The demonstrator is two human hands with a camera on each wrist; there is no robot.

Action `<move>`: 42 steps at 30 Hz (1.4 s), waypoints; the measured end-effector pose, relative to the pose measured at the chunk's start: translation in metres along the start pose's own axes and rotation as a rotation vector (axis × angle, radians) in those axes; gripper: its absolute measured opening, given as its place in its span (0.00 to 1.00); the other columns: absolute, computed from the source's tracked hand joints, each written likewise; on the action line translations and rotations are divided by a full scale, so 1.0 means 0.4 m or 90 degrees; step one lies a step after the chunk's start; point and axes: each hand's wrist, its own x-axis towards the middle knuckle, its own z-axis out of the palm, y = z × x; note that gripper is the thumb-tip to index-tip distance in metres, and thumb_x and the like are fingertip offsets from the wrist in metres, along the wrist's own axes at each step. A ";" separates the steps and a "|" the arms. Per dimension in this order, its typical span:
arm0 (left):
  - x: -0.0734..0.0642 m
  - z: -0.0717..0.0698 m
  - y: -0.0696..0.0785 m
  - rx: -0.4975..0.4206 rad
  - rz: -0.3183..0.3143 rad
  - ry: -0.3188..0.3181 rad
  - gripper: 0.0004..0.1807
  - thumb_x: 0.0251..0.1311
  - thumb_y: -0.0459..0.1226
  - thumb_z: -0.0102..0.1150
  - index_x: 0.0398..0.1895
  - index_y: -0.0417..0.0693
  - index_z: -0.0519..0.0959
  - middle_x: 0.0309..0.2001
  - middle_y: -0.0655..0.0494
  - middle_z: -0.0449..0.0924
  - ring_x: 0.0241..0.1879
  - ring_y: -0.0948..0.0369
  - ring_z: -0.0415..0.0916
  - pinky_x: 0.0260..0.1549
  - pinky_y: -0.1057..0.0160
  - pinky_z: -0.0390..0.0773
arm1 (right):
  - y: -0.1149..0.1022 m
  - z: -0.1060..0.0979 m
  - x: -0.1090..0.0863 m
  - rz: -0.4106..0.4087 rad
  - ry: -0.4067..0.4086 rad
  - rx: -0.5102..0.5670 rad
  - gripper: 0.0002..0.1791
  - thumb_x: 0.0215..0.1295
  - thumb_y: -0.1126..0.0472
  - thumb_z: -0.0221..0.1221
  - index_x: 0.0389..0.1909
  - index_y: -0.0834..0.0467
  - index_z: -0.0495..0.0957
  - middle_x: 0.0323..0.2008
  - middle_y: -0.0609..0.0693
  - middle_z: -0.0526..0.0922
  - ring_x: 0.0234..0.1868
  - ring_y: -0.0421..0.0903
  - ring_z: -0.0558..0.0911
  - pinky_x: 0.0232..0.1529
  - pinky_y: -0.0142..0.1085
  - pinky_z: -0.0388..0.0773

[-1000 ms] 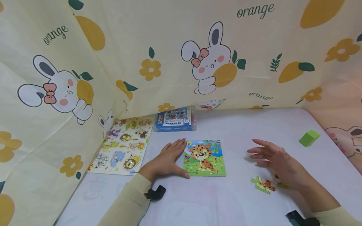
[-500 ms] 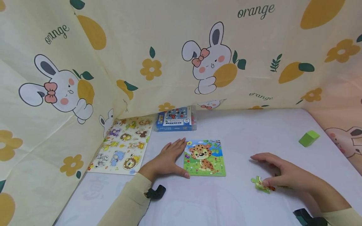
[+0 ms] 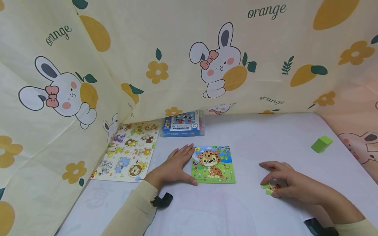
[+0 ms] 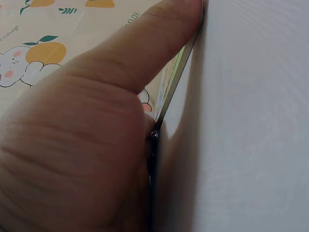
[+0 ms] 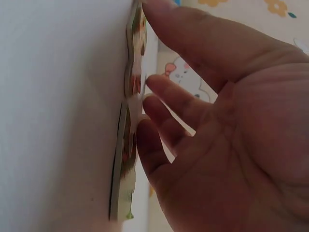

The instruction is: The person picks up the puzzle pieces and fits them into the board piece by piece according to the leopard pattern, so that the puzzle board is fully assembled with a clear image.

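A square leopard jigsaw puzzle [image 3: 213, 165] lies flat on the white table. My left hand [image 3: 174, 168] rests beside its left edge with fingers extended; the thumb [image 4: 159, 34] touches the near left corner. To the puzzle's right, my right hand [image 3: 290, 183] pinches a small green and leopard-print puzzle piece [image 3: 270, 188] between thumb and index finger, low over the table. In the right wrist view a second puzzle piece [image 5: 124, 179] sits in line with the pinched piece [image 5: 136, 34], below the other fingers. The hand covers this second piece in the head view.
A sheet of cartoon animal shapes [image 3: 128, 154] lies at the left. Behind the puzzle is a blue box [image 3: 183, 124] in a clear case. A green block [image 3: 322, 144] stands at the far right. Printed cloth [image 3: 177, 32] walls the back and sides.
My right hand has come down onto the small puzzle piece and pinched it, shifting it slightly left and away from me. The left hand and the puzzle have stayed put.
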 end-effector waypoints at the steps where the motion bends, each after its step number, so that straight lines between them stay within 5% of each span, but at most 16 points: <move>1: 0.000 0.000 0.000 0.000 0.000 0.000 0.78 0.45 0.74 0.78 0.91 0.50 0.45 0.89 0.62 0.34 0.86 0.61 0.29 0.81 0.54 0.29 | -0.002 0.001 0.001 0.001 -0.001 -0.004 0.13 0.65 0.48 0.76 0.48 0.32 0.88 0.77 0.56 0.68 0.74 0.67 0.60 0.63 0.28 0.64; 8: -0.001 0.000 0.001 -0.004 0.002 0.002 0.78 0.45 0.74 0.78 0.91 0.49 0.46 0.89 0.62 0.35 0.86 0.61 0.30 0.81 0.53 0.30 | -0.002 0.010 0.014 -0.038 0.007 0.026 0.14 0.69 0.59 0.75 0.50 0.40 0.86 0.57 0.46 0.81 0.55 0.46 0.73 0.48 0.31 0.78; 11: 0.000 0.001 0.001 -0.004 0.002 0.002 0.78 0.45 0.73 0.78 0.91 0.49 0.46 0.89 0.62 0.35 0.86 0.61 0.30 0.81 0.53 0.30 | -0.006 0.015 0.020 -0.009 0.028 0.049 0.17 0.69 0.65 0.73 0.56 0.48 0.86 0.48 0.44 0.83 0.44 0.42 0.77 0.42 0.32 0.79; 16: 0.001 0.001 0.000 -0.005 0.003 0.002 0.78 0.44 0.74 0.78 0.91 0.50 0.46 0.89 0.62 0.35 0.86 0.61 0.30 0.81 0.53 0.30 | -0.020 0.027 0.029 0.061 0.124 0.035 0.21 0.67 0.64 0.75 0.60 0.53 0.84 0.38 0.46 0.78 0.35 0.41 0.75 0.32 0.33 0.76; 20: 0.000 -0.001 0.002 -0.005 0.001 0.001 0.78 0.44 0.74 0.78 0.91 0.50 0.46 0.89 0.62 0.36 0.86 0.61 0.30 0.81 0.53 0.29 | -0.023 0.035 0.034 0.028 0.187 0.052 0.18 0.68 0.66 0.75 0.56 0.55 0.82 0.32 0.45 0.76 0.25 0.41 0.77 0.23 0.34 0.77; 27: -0.004 -0.007 0.011 -0.011 0.002 0.002 0.78 0.45 0.72 0.79 0.91 0.49 0.48 0.89 0.60 0.37 0.86 0.58 0.31 0.81 0.51 0.30 | -0.036 0.051 0.047 -0.033 0.203 0.105 0.18 0.73 0.70 0.69 0.61 0.61 0.84 0.40 0.48 0.83 0.33 0.42 0.81 0.29 0.34 0.83; 33: -0.007 -0.011 0.016 -0.015 0.004 0.004 0.77 0.45 0.71 0.81 0.90 0.48 0.49 0.89 0.58 0.38 0.86 0.57 0.32 0.81 0.50 0.30 | -0.055 0.081 0.069 -0.042 0.195 0.186 0.14 0.71 0.72 0.70 0.53 0.61 0.80 0.32 0.49 0.83 0.25 0.47 0.82 0.25 0.36 0.83; 42: -0.006 -0.010 0.015 -0.016 0.000 0.003 0.77 0.45 0.72 0.80 0.91 0.48 0.48 0.89 0.60 0.37 0.86 0.59 0.31 0.82 0.50 0.30 | -0.085 0.116 0.094 -0.053 0.125 0.252 0.15 0.75 0.73 0.65 0.60 0.68 0.81 0.39 0.55 0.86 0.32 0.49 0.88 0.32 0.37 0.87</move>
